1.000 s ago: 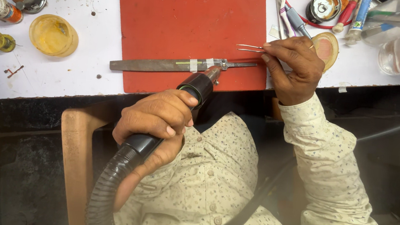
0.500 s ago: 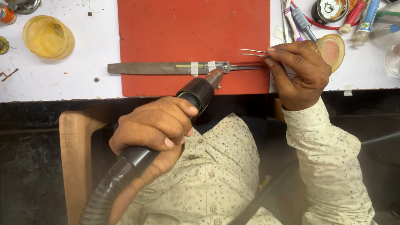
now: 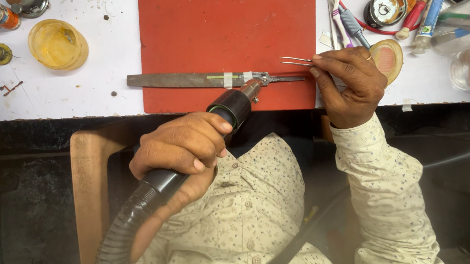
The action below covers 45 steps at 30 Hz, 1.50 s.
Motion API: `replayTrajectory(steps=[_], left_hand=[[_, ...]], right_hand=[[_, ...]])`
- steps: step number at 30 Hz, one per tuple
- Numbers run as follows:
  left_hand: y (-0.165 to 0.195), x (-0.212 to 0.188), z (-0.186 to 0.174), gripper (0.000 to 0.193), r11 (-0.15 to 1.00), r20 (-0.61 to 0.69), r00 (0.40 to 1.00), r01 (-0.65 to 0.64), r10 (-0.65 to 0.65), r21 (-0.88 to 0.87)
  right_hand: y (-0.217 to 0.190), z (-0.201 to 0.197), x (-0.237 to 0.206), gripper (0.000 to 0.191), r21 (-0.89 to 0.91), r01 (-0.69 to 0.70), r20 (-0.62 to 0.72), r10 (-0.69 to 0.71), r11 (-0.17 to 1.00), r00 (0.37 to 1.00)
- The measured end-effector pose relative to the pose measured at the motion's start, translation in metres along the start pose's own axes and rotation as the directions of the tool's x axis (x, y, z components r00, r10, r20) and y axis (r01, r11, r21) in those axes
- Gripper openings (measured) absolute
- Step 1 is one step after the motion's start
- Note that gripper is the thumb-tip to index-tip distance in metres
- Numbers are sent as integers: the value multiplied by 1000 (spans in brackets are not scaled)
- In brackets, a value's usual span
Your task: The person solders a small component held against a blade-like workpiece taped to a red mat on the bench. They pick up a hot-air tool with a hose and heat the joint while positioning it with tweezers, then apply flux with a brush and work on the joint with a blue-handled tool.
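Your left hand was wrapped shut around the black hot-air gun handle, its nozzle just above the taped metal file lying on the red mat. Your right hand pinched thin tweezers between closed fingertips. The tweezers looked light, springy and slippery, best gripped mid-shank; the handle looked rigid, its ribbed hose dragging.

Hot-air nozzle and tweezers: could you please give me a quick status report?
Left hand grips the hot-air nozzle, tip at the taped file on the red mat. Right hand pinches tweezers above the file's thin end. Nothing between them.
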State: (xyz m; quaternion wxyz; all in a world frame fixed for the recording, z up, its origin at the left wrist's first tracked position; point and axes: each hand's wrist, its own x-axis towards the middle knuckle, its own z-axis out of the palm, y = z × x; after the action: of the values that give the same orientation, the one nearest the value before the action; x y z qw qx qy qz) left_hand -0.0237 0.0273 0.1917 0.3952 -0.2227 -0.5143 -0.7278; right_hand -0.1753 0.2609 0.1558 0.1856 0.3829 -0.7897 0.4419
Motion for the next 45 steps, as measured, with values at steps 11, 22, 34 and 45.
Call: replayTrajectory(steps=[11, 22, 34, 45], left_hand=[[-14, -8, 0, 74, 995, -58, 993, -100, 100, -4], [19, 18, 5, 33, 984, 128, 983, 114, -132, 137], [16, 2, -7, 30, 988, 140, 978, 155, -156, 20], [24, 8, -8, 28, 980, 173, 965, 188, -196, 60]], right_hand=[[-1, 0, 0, 18, 8, -10, -2, 10, 1000, 1000], [-3, -1, 2, 19, -10, -1, 4, 1, 1000, 1000], [-3, 0, 2, 18, -2, -1, 0, 1, 1000, 1000], [-4, 0, 2, 18, -3, -2, -7, 2, 1000, 1000]])
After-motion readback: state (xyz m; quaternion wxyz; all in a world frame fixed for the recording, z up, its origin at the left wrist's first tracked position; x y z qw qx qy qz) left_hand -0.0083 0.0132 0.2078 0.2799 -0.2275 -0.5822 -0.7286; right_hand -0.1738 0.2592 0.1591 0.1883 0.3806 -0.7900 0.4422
